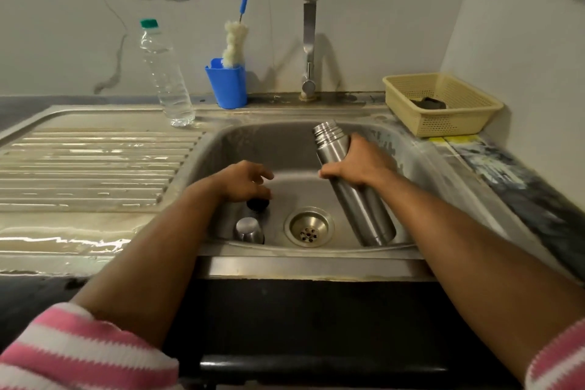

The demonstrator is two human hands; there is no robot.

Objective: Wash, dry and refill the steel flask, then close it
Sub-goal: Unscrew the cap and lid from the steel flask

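The steel flask [354, 196] stands tilted in the sink basin [240, 142], its open threaded mouth pointing up and away, its base near the drain [309, 227]. My right hand [357, 161] grips the flask around its upper body. My left hand [245, 182] hovers with loosely curled fingers just above a small black stopper [257, 204] on the basin floor; whether it touches the stopper is unclear. A steel cap cup [249, 230] lies upside down in the basin's near left corner.
A tap [309, 41] rises behind the basin. A clear plastic water bottle [166, 76] with a green cap stands on the wet draining board [95, 168]. A blue holder [227, 82] holds a bottle brush [235, 41]. A yellow basket [443, 104] with a dark cloth sits at right.
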